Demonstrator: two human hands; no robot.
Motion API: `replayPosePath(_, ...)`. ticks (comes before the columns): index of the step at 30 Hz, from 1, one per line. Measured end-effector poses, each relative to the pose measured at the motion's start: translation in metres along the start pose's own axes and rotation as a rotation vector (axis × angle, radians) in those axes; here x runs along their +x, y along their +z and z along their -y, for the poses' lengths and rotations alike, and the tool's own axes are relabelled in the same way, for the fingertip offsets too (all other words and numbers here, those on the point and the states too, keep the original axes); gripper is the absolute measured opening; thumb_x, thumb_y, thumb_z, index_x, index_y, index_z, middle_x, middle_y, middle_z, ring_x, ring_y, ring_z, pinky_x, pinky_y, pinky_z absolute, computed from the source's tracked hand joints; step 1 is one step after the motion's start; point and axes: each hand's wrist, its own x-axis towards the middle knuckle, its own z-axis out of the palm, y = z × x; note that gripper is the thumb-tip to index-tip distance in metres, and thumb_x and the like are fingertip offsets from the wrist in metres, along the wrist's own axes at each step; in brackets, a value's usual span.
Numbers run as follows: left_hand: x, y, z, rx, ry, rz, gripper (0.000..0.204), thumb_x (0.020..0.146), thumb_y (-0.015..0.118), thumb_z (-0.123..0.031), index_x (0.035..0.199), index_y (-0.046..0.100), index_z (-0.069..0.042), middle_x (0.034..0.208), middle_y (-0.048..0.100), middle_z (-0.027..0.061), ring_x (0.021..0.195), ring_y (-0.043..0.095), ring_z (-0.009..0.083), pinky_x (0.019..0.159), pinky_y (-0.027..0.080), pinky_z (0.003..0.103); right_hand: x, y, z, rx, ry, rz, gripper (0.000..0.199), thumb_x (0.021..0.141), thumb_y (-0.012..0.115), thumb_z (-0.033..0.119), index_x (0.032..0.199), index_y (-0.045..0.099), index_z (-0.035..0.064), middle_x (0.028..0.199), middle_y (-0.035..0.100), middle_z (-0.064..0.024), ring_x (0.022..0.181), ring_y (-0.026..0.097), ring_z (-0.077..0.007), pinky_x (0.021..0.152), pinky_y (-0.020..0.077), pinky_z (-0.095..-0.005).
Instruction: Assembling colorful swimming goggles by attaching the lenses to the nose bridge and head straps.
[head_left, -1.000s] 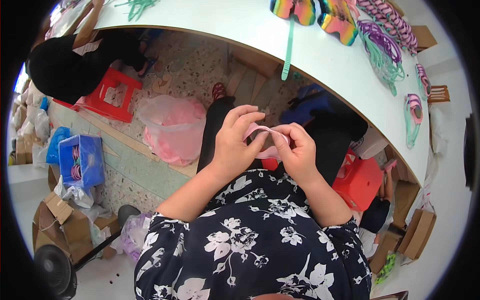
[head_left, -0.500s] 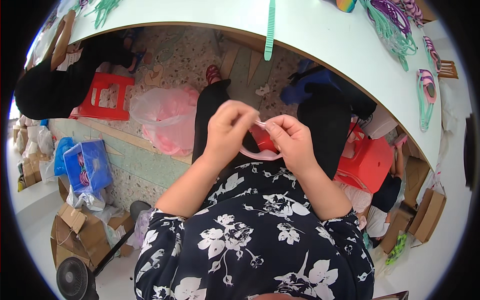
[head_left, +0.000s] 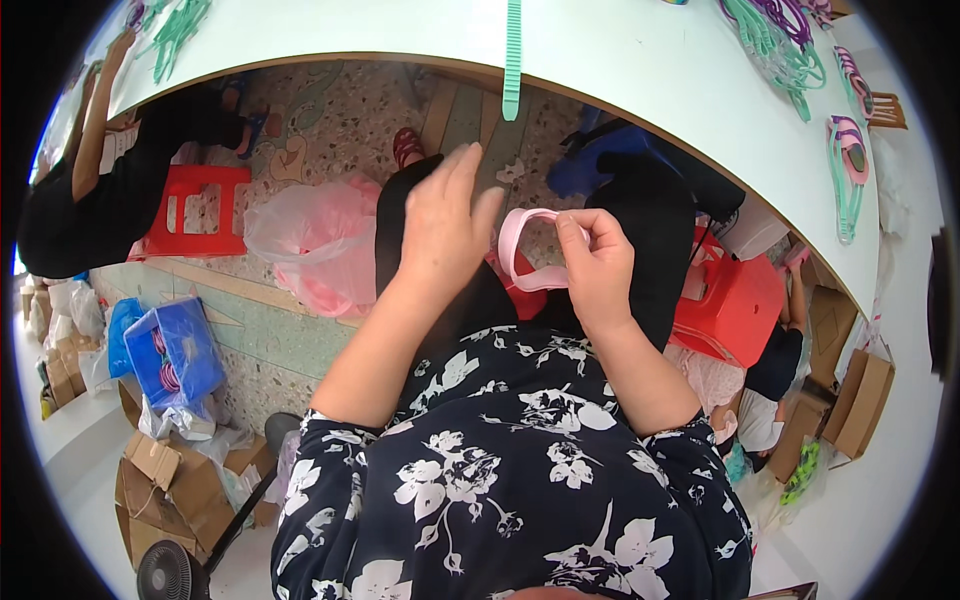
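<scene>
Above my lap my right hand [head_left: 600, 265] is closed, thumb against fingers, on a pink rubbery loop [head_left: 512, 250]. The loop hangs out to the left of that hand, its soft band bent into a ring. My left hand [head_left: 440, 215] is raised to the left of the loop and apart from it. Its fingers are stretched out and a little blurred, with nothing in them. Ahead of both hands, a green ribbed strap [head_left: 512, 70] lies across the table [head_left: 380, 30] and pokes over its near edge.
Green and purple straps [head_left: 775, 50] and pink-framed goggles [head_left: 848, 165] lie at the table's right. A plastic bag of pink pieces [head_left: 315, 245] stands on the floor. Red stools [head_left: 735, 310] and a blue crate [head_left: 180, 350] flank me. At far left sits another person [head_left: 110, 200].
My left hand has let go of the pink loop and moved up and left, its fingers opening out. The right hand keeps the loop, which now shows more fully. The view has shifted slightly.
</scene>
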Motion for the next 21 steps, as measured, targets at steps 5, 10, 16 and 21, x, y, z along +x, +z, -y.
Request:
replayPosePath(5, -0.015, -0.008, -0.039, -0.234, -0.047, 0.082, 0.044, 0.077, 0.080, -0.011, 0.115, 0.060, 0.000, 0.101, 0.067, 0.0131, 0.101, 0.064, 0.0314, 0.090, 0.051, 0.038, 0.004, 0.000, 0.000, 0.005, 0.031, 0.015, 0.012, 0.095, 0.068, 0.011, 0.092, 0.066, -0.0002, 0.087, 0.066, -0.0013, 0.078, 0.057, -0.0053, 0.071, 0.0470, -0.0219)
replayPosePath(10, -0.024, -0.001, -0.029, -0.358, -0.157, 0.103, 0.031, 0.077, 0.080, -0.007, 0.104, 0.065, -0.002, 0.096, 0.069, 0.0107, 0.087, 0.067, 0.0246, 0.077, 0.053, 0.034, 0.002, -0.004, 0.002, 0.043, 0.105, 0.055, 0.011, 0.095, 0.068, 0.010, 0.090, 0.066, -0.0003, 0.085, 0.067, -0.0013, 0.077, 0.057, -0.0048, 0.069, 0.0470, -0.0219)
replayPosePath(16, -0.020, -0.007, -0.025, -0.418, -0.093, 0.143, 0.014, 0.086, 0.073, -0.005, 0.099, 0.069, 0.000, 0.090, 0.069, 0.0093, 0.079, 0.066, 0.0171, 0.070, 0.052, 0.029, 0.000, -0.006, 0.007, 0.117, 0.101, 0.131, 0.010, 0.095, 0.067, 0.008, 0.091, 0.064, -0.0008, 0.086, 0.069, -0.0060, 0.074, 0.063, -0.0077, 0.065, 0.0495, -0.0218)
replayPosePath(21, -0.020, 0.005, -0.023, -0.525, -0.349, 0.032, 0.006, 0.088, 0.069, -0.005, 0.091, 0.068, -0.001, 0.085, 0.066, 0.0101, 0.070, 0.064, 0.0204, 0.064, 0.050, 0.031, -0.007, 0.000, 0.016, 0.121, 0.118, 0.184, 0.010, 0.095, 0.067, 0.009, 0.091, 0.064, 0.0002, 0.082, 0.067, -0.0045, 0.069, 0.059, -0.0070, 0.060, 0.0456, -0.0208)
